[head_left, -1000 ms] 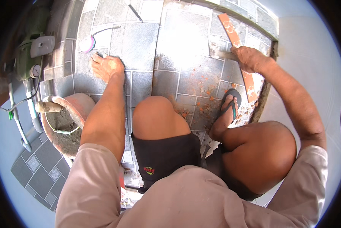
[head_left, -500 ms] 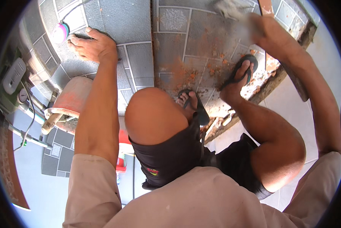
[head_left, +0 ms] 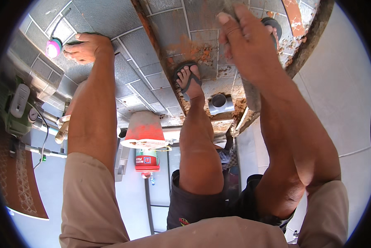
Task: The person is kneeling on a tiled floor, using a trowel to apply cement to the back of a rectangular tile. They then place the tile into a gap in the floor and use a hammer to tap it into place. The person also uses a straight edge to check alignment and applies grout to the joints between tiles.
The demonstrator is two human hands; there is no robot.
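My left hand [head_left: 86, 48] lies palm down on the grey patterned tile [head_left: 107, 16], fingers loosely spread. Just left of its fingertips is a small round pink and teal thing [head_left: 53, 48] with a dark cord. Raised over the lower tiled floor, my right hand [head_left: 245, 41] is closed round a long flat grey-brown bar [head_left: 251, 95], whose end sticks out below the wrist. Its far end is cut off and blurred at the top edge, so its kind is unclear. My sandalled foot [head_left: 188, 78] stands on the tiles near orange rubble [head_left: 202, 53].
A grey pipe stub [head_left: 220, 103] rises by the broken floor edge. Left of my leg are a red and white bucket [head_left: 144, 130] and a paint pail [head_left: 147, 159]. A green pump with a gauge [head_left: 33, 115] stands at far left. A brown tile strip [head_left: 293, 18] lies upper right.
My right hand and the bar have swung left, nearer the middle. The view has shifted, bringing the pipe stub and buckets into sight. My left hand stays on the tile beside the round thing.
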